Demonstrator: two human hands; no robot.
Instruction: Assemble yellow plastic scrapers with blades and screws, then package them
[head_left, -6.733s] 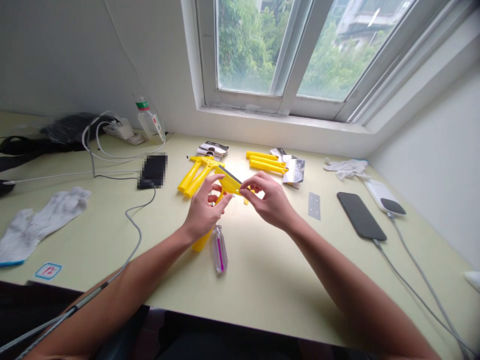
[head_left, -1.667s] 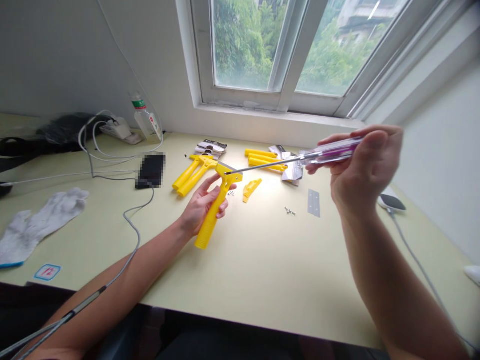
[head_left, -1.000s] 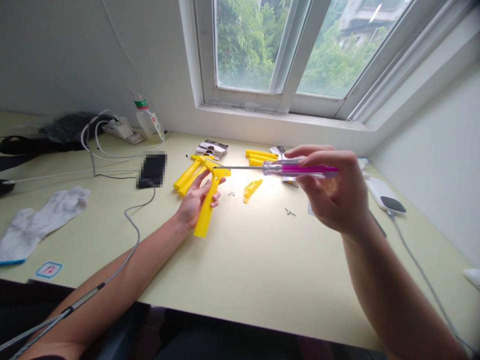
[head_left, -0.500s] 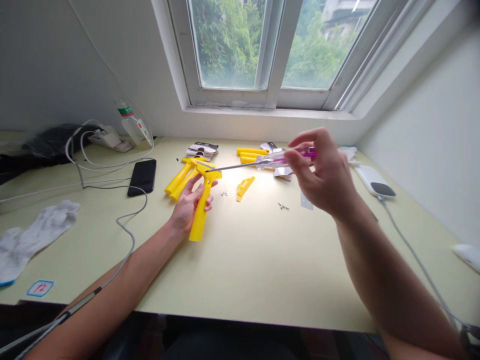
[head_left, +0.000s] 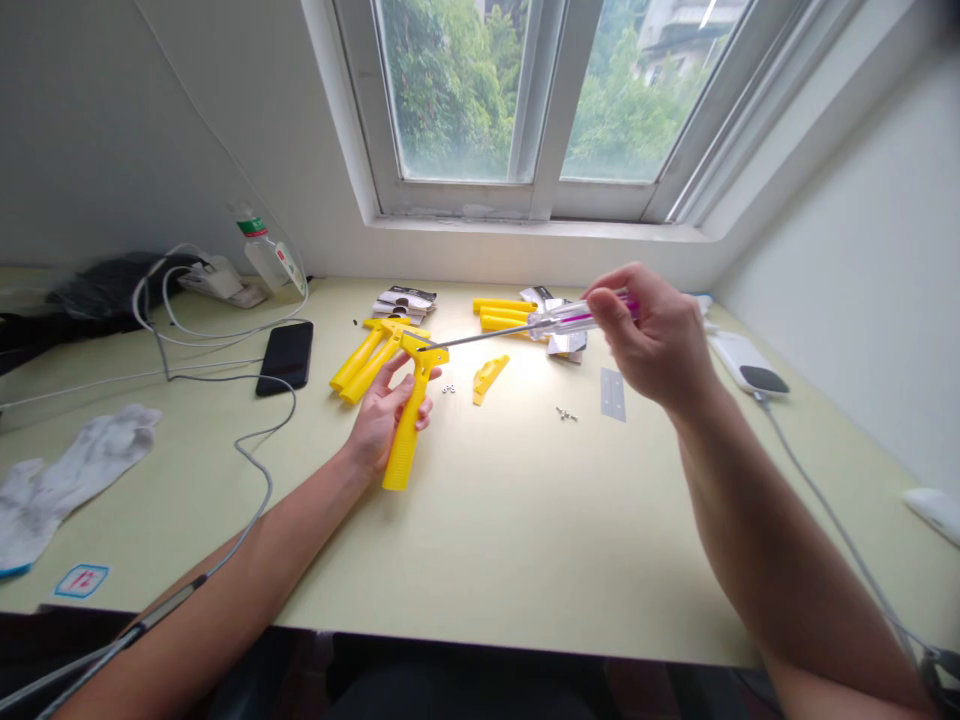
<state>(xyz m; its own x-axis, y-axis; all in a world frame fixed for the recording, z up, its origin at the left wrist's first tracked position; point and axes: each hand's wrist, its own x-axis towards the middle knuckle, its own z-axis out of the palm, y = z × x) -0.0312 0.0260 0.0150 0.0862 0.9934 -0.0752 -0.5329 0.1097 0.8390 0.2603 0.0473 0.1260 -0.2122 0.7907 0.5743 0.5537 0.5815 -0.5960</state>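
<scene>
My left hand [head_left: 386, 425] grips the ribbed handle of a yellow plastic scraper [head_left: 403, 435], its head pointing away from me. My right hand [head_left: 651, 340] is raised above the table and pinches a screwdriver [head_left: 577, 318] with a clear handle and magenta stripe. The thin steel shaft reaches across to the scraper's head, and its tip is at or very near the head. A yellow scraper blade cover [head_left: 489, 380] lies on the table between my hands, close to a few tiny nuts [head_left: 448, 388] and small screws [head_left: 567, 412].
Two more yellow scrapers [head_left: 366, 360] lie just past my left hand. Further back are yellow handles [head_left: 501, 314] and packaging [head_left: 405, 300]. A metal plate [head_left: 613, 393] lies right of the screws. A phone [head_left: 285, 358], cables and a white glove [head_left: 75, 468] are on the left.
Since the earliest frame, the blade cover has come off the scraper and lies on the table, and my right hand has taken the screwdriver. Over the last half second, its tip has barely shifted.
</scene>
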